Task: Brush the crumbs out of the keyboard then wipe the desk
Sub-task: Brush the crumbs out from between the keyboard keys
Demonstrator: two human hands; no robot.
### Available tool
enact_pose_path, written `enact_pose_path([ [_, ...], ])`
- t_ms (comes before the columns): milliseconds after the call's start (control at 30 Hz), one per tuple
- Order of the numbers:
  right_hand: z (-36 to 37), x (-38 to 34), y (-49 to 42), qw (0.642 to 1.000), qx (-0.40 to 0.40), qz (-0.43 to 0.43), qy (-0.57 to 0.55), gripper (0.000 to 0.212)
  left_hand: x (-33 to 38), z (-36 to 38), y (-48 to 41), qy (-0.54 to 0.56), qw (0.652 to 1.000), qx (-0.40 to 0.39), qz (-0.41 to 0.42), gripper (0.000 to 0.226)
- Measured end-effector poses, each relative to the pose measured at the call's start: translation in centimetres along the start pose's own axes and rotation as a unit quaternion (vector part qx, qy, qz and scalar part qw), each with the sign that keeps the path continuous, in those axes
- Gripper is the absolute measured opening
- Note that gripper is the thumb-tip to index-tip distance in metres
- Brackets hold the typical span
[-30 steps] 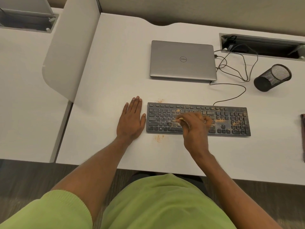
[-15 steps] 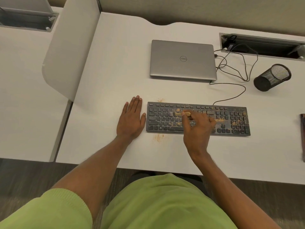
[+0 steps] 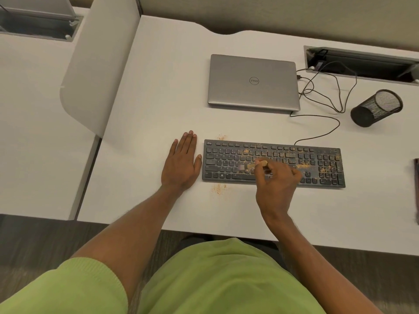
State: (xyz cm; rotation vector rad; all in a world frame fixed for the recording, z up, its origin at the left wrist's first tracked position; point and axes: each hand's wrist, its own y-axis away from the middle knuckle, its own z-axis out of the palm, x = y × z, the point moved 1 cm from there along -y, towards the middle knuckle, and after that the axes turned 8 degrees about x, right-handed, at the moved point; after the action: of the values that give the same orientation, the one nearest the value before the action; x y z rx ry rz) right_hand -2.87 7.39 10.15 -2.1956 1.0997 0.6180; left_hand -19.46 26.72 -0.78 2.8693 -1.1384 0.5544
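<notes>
A black keyboard [image 3: 317, 164] lies on the white desk [image 3: 158, 105], dusted with orange-brown crumbs, thickest toward its right half. Small crumb piles [image 3: 218, 189] sit on the desk in front of its left end and behind its top left corner. My right hand [image 3: 277, 184] grips a small wooden-handled brush [image 3: 251, 165], whose blurred bristles touch the keys left of the middle. My left hand [image 3: 182, 164] rests flat on the desk, fingers straight, just left of the keyboard.
A closed silver laptop [image 3: 252, 82] lies behind the keyboard, with black cables [image 3: 326, 94] running to a cable tray [image 3: 362, 64] at the back right. A black mesh cup [image 3: 376, 107] lies on its side at the right. A dark object [image 3: 416, 189] shows at the right edge.
My right hand has swept the brush back and forth over the middle keys, now reaching further left. My left hand has stayed flat on the desk.
</notes>
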Motion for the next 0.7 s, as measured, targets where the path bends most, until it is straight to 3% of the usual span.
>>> enact_pose_path([
  [267,0.1,-1.0,0.3,0.999,-0.007,0.007,-0.043,0.011,0.0,-0.1,0.0,-0.001,1.000,0.001,0.001,0.069],
  [467,-0.1,0.0,-0.2,0.999,0.026,-0.031,0.022,0.014,0.0,0.0,0.0,-0.006,1.000,0.004,-0.001,0.069],
  [700,0.7,-1.4,-0.5,0.998,0.032,-0.006,-0.053,0.015,0.0,0.0,0.0,-0.006,1.000,0.003,0.000,0.069],
])
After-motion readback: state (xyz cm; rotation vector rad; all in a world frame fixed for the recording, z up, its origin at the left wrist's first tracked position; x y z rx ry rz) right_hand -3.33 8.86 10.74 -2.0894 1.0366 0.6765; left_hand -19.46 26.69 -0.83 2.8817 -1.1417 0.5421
